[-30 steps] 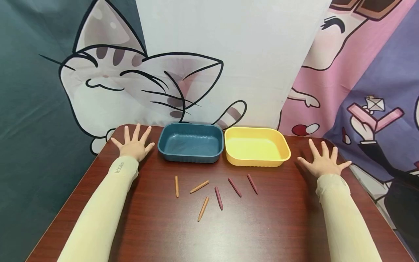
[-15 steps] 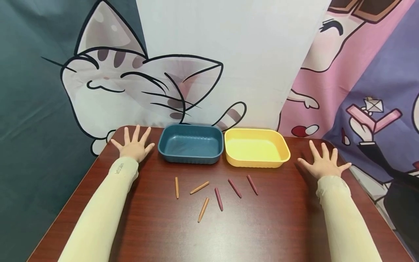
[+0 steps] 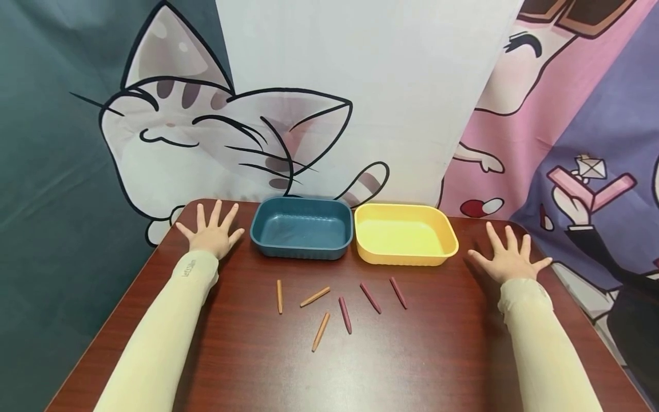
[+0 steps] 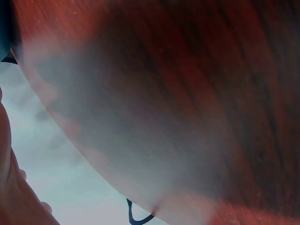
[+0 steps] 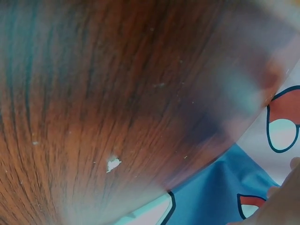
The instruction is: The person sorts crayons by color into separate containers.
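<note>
My left hand [image 3: 210,237] is spread with straight fingers at the table's far left corner, left of a dark blue tray [image 3: 302,252]. On the far right my right hand [image 3: 509,260] is spread the same way, beside a yellow tray [image 3: 407,256]. Both hands hold nothing; whether they touch the tabletop I cannot tell. Between them lie several crayons: three orange-brown ones [image 3: 280,296] [image 3: 315,296] [image 3: 321,332] and three dark red ones [image 3: 345,315] [image 3: 370,298] [image 3: 398,293]. Part of each hand shows at the edge of its wrist view.
The two trays stand side by side at the back edge of the brown wooden table [image 3: 391,366]. Behind it hangs a printed cloth [image 3: 309,131] with a cartoon cat. A pale fleck [image 5: 113,163] marks the tabletop in the right wrist view.
The head view has shifted slightly, so the trays and crayons appear a little lower. Both hands stay spread in the same places.
</note>
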{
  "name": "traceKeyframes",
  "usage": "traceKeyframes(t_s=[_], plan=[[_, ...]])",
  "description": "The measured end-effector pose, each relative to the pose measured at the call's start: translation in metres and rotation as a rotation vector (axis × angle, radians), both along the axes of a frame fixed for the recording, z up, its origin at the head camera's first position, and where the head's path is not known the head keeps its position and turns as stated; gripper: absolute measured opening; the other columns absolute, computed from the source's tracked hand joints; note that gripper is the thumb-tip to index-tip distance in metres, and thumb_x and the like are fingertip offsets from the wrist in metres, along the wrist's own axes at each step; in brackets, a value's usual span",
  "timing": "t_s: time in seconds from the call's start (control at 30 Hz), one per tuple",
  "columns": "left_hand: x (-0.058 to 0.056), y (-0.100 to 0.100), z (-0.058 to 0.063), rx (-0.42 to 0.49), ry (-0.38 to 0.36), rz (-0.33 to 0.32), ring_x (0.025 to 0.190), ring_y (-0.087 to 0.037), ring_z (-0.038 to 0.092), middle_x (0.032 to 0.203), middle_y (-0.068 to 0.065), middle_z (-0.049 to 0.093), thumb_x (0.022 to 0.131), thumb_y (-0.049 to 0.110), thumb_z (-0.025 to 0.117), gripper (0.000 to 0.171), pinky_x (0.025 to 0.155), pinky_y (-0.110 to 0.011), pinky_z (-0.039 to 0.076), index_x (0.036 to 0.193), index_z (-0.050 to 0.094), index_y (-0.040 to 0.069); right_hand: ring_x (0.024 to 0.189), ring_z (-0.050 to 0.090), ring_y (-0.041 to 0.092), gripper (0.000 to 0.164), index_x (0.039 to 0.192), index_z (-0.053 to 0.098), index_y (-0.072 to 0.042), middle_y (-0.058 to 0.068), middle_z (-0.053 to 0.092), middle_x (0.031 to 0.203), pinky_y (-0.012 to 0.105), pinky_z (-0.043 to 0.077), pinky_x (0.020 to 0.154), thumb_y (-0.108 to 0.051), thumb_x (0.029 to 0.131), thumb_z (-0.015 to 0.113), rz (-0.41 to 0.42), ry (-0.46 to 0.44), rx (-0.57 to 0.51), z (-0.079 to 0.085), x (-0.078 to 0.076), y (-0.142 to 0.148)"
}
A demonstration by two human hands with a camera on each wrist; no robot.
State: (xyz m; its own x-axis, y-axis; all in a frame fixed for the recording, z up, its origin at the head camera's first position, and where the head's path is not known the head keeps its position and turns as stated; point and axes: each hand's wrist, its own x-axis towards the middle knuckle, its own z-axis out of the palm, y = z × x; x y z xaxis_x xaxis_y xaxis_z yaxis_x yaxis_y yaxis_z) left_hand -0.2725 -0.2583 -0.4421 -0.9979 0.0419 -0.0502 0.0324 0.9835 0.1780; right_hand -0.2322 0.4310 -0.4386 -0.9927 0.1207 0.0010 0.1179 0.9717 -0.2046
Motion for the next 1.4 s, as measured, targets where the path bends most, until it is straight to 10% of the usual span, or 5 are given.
traceKeyframes(t_s=[0.53,0.93,1.4], plan=[[0.000,-0.004,0.005,0.019,-0.001,-0.006,0.144,-0.043,-0.035,0.169,-0.015,-0.011,0.103,0.064,0.034,0.078,0.093,-0.087,-0.017,0.163,-0.006,0.033,0.144,-0.020,0.060,0.096,0.163,-0.003,-0.032,0.029,-0.004,0.165,0.093,-0.013,0.082,-0.077,0.092,0.043,0.024,0.000,-0.021,0.000,0.009,-0.002],[0.018,0.006,0.026,0.042,0.139,-0.074,0.149,-0.041,-0.028,0.170,-0.012,-0.009,0.104,0.062,0.036,0.078,0.097,-0.085,-0.016,0.164,-0.002,0.030,0.149,-0.016,0.053,0.094,0.165,0.006,-0.028,0.023,0.000,0.167,0.093,-0.004,0.089,-0.067,0.094,0.053,0.134,0.112,-0.050,0.020,0.032,-0.026],[0.041,0.029,0.027,0.038,0.346,-0.239,0.155,-0.035,0.008,0.168,-0.015,0.016,0.103,0.051,0.052,0.079,0.114,-0.075,0.001,0.164,0.017,0.014,0.125,0.037,0.054,0.075,0.151,0.038,0.000,0.033,0.040,0.138,0.074,0.035,0.096,-0.031,0.092,0.075,0.332,0.309,-0.236,0.032,0.069,-0.097]])
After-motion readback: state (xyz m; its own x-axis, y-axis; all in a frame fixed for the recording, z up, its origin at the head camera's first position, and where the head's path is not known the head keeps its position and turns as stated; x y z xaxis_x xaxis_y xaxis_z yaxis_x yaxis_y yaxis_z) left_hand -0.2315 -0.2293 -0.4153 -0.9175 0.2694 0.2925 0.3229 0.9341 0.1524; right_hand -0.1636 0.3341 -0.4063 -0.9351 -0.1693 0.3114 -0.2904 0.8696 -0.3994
